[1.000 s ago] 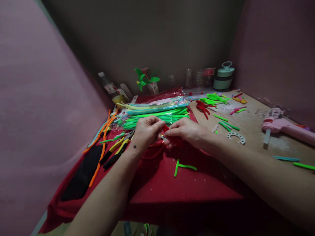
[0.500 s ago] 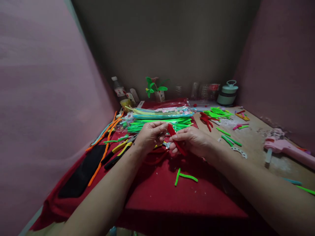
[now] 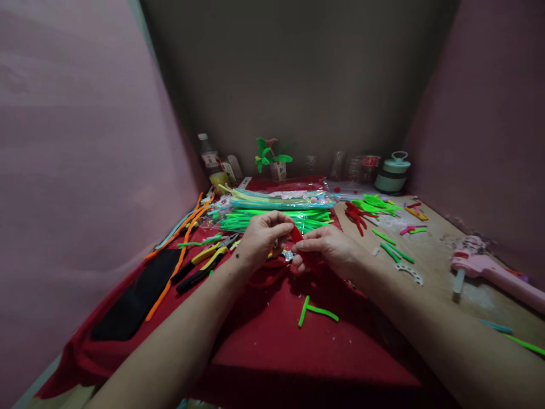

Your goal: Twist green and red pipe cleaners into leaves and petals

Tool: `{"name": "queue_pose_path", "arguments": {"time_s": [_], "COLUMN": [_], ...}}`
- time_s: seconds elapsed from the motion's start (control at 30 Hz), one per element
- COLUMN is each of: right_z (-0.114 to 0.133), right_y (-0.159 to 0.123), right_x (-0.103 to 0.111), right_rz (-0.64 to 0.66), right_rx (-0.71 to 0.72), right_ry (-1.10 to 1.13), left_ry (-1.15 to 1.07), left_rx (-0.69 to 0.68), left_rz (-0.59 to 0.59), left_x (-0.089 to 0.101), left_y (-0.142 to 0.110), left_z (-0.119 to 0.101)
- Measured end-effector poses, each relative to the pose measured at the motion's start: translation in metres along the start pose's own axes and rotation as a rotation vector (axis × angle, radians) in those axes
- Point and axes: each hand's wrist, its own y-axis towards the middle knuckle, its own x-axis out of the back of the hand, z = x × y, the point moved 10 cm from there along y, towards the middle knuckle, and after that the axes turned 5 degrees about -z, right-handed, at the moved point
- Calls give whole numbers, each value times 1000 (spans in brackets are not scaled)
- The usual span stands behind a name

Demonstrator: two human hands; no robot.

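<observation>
A red fuzzy strip, apparently pipe cleaners side by side, is held between my two hands above the red cloth. My left hand pinches its upper end between thumb and fingers. Lower down, my right hand grips the same strip, and its fingers hide part of it. Below the hands lie two short green pipe cleaner pieces. Behind them is a bundle of green pipe cleaners in clear wrapping. Yellow-and-black pliers rest left of my left hand.
Orange pipe cleaners and a black flat item lie on the left. On the right are red petal-like shapes, green leaf shapes and a pink glue gun. A bottle and a mint lidded container stand at the back.
The view has shifted slightly. Both hands keep their hold on the red strip, and my right hand now covers more of its lower end.
</observation>
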Motion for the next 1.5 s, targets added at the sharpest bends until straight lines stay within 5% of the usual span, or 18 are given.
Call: {"name": "queue_pose_path", "arguments": {"time_s": [0.2,0.4,0.6,0.87,1.5], "right_z": [-3,-3,-5,-6,-6], "right_y": [1,-1,2,-3,0], "right_x": [-2,-4,-2,-7,-8], "right_rz": [26,18,43,113,129], "right_rx": [-5,-21,-25,-84,-49], "right_ry": [-76,-78,-33,65,51], "left_ry": [100,137,190,-123,93], "left_rx": [48,152,55,119,78], "left_rz": [151,67,1,275,38], "left_x": [-4,1,2,-14,3], "left_y": [-1,-3,-3,-4,-1], "left_z": [2,10,1,8,5]}}
